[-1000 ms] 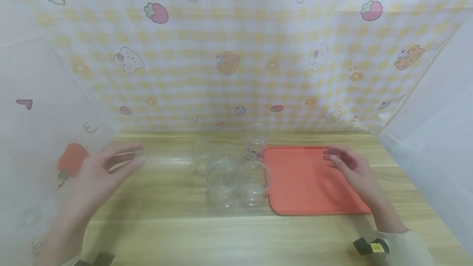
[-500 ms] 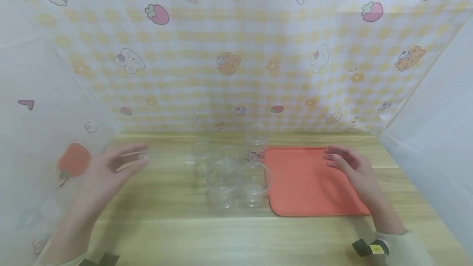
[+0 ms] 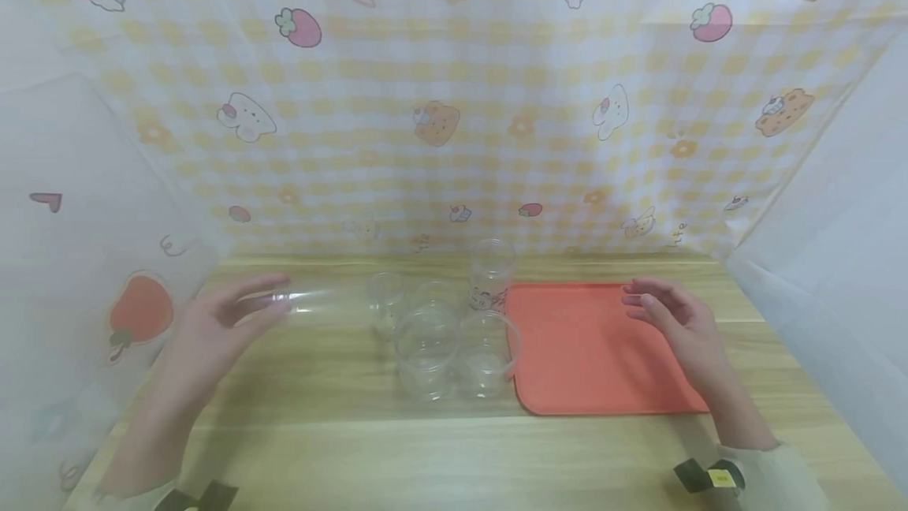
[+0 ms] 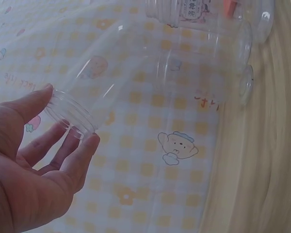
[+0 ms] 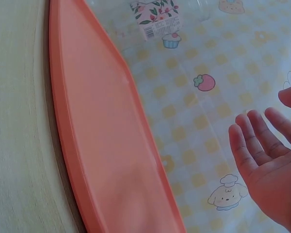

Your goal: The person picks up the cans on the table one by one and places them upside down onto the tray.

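Between the thumb and fingertips of my left hand [image 3: 216, 330] is a clear plastic jar [image 4: 99, 82], pinched at its threaded mouth. The jar lies sideways, its body pointing right toward the other jars. It shows only faintly in the head view. Several clear jars [image 3: 429, 353] stand close together on the table, left of an orange-red tray [image 3: 585, 353]. One at the back, a labelled jar [image 3: 492, 282], carries a printed floral label. My right hand [image 3: 677, 326] hovers over the tray's right part, fingers relaxed and holding nothing.
A wooden table [image 3: 340, 456] spans the workspace. Behind it hangs a yellow checked cloth [image 3: 440, 172] with cartoon prints. White sheets [image 3: 837, 203] close in both sides.
My left hand has shifted slightly to the right with the clear jar. My right hand, the tray and the standing jars look unchanged.
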{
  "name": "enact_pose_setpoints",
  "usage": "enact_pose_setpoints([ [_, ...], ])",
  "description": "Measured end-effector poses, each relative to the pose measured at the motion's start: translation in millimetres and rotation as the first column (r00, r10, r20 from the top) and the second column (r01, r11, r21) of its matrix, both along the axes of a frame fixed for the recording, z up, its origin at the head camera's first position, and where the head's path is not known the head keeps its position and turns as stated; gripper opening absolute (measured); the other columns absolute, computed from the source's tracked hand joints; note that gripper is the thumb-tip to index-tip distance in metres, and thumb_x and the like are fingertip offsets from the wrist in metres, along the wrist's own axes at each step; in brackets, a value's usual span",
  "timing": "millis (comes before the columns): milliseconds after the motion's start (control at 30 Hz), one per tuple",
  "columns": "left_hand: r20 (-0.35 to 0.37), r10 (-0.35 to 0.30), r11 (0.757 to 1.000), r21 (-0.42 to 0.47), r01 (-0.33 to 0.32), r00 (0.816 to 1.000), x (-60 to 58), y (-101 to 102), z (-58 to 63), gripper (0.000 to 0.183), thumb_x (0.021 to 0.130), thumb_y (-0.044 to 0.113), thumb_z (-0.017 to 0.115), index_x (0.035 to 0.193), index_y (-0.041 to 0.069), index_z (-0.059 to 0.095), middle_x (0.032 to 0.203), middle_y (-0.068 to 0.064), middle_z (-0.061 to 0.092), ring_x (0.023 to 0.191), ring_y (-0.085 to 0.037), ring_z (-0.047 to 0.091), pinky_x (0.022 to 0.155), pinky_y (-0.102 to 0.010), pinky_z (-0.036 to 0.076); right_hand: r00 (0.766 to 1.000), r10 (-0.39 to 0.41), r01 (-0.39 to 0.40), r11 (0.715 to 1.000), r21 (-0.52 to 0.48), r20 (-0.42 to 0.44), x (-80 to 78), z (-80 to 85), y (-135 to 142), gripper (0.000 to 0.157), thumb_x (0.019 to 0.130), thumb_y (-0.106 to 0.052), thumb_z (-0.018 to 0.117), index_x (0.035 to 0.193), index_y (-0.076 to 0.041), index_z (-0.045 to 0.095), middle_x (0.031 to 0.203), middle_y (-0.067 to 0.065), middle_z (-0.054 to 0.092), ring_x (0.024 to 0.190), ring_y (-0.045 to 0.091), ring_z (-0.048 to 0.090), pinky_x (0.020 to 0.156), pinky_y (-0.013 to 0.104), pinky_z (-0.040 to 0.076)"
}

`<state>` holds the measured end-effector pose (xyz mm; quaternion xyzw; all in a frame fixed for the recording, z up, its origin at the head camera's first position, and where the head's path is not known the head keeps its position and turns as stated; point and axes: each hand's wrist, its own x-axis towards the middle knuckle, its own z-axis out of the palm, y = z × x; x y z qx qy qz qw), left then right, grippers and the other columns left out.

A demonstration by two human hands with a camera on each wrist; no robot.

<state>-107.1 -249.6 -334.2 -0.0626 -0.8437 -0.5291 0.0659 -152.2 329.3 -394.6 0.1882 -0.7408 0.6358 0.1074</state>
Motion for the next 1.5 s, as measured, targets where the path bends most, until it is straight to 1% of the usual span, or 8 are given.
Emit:
enact_pose_setpoints([
  [167,-0.024,-0.003,1.0,-0.002,0.003,1.0,-1.2,1,-2.0,0.043,0.1,0.022,0.069,0.142,0.015,0.061,0.14,-0.003,0.06,0.116,-0.012,0.061,0.092,-0.028,0.051,1.0,0.005,-0.005,1.0,-0.03,-0.008,-0.1,-0.2,0,0.03,0.105,0.003,0.05,0.131,0.017,0.051,0.122,0.018,0.064,0.111,0.024,0.066,0.09,0.038,0.055],
  [233,-0.033,-0.008,1.0,0.006,0.008,0.999,-1.6,2,-2.8,0.043,0.1,0.021,0.068,0.141,0.014,0.061,0.14,-0.003,0.06,0.116,-0.013,0.062,0.088,-0.02,0.05,1.0,0.011,-0.011,0.999,-0.044,-0.013,0.0,-0.2,-1,0.03,0.105,0.003,0.05,0.131,0.018,0.05,0.122,0.02,0.064,0.111,0.024,0.066,0.09,0.039,0.055],
  [400,-0.047,-0.019,1.0,0.021,0.02,0.999,-2.7,3,-5.5,0.041,0.101,0.021,0.066,0.142,0.013,0.06,0.14,-0.002,0.06,0.115,-0.013,0.062,0.088,-0.019,0.05,0.999,0.021,-0.022,0.998,-0.055,-0.024,0.5,0.4,-3,0.031,0.104,0.004,0.05,0.131,0.018,0.05,0.123,0.025,0.062,0.111,0.025,0.066,0.09,0.039,0.055],
  [600,-0.065,-0.033,0.998,0.051,0.037,0.997,-4.4,5,-8.5,0.04,0.101,0.016,0.067,0.14,0.009,0.061,0.141,-0.005,0.059,0.116,-0.015,0.062,0.09,-0.02,0.05,1.0,0.02,-0.021,0.999,-0.038,-0.024,0.4,-0.3,-4,0.031,0.104,0.004,0.051,0.132,0.017,0.051,0.123,0.024,0.062,0.111,0.025,0.065,0.09,0.038,0.056],
  [800,-0.085,-0.04,0.99,0.131,0.051,0.996,-5.8,10,-9.7,0.04,0.098,0.008,0.068,0.137,0.002,0.061,0.139,-0.011,0.059,0.116,-0.016,0.062,0.092,-0.021,0.051,0.999,0.021,-0.022,0.999,-0.038,-0.034,0.2,-1.7,-3,0.03,0.104,0.005,0.051,0.132,0.017,0.051,0.123,0.026,0.062,0.11,0.025,0.066,0.089,0.038,0.056],
  [1000,-0.078,-0.034,0.989,0.141,0.045,0.996,-4.7,15,-9.4,0.041,0.098,0.009,0.069,0.138,0.005,0.061,0.139,-0.003,0.061,0.117,-0.013,0.062,0.093,-0.02,0.051,0.999,0.027,-0.029,0.999,-0.042,-0.038,0.4,-1.1,-4,0.03,0.103,0.006,0.051,0.132,0.017,0.051,0.123,0.027,0.061,0.11,0.025,0.065,0.089,0.038,0.056],
  [1300,-0.07,-0.06,0.988,0.14,0.069,0.996,-5.6,18,-10.7,0.042,0.099,0.011,0.069,0.139,0.005,0.06,0.141,-0.005,0.059,0.119,-0.016,0.061,0.093,-0.021,0.051,0.999,0.012,-0.013,1.0,-0.028,-0.035,-1.8,0.5,-4,0.03,0.104,0.004,0.052,0.131,0.016,0.053,0.122,0.023,0.063,0.11,0.025,0.066,0.089,0.04,0.056],
  [1500,-0.073,-0.069,0.985,0.153,0.079,0.995,-8.6,23,-13.0,0.04,0.099,0.012,0.069,0.138,0.005,0.061,0.141,-0.009,0.058,0.119,-0.017,0.061,0.093,-0.023,0.052,0.999,0.031,-0.033,0.999,-0.029,-0.04,-3.5,3.5,-7,0.03,0.104,0.005,0.051,0.13,0.018,0.051,0.123,0.028,0.06,0.109,0.023,0.066,0.09,0.039,0.056],
])
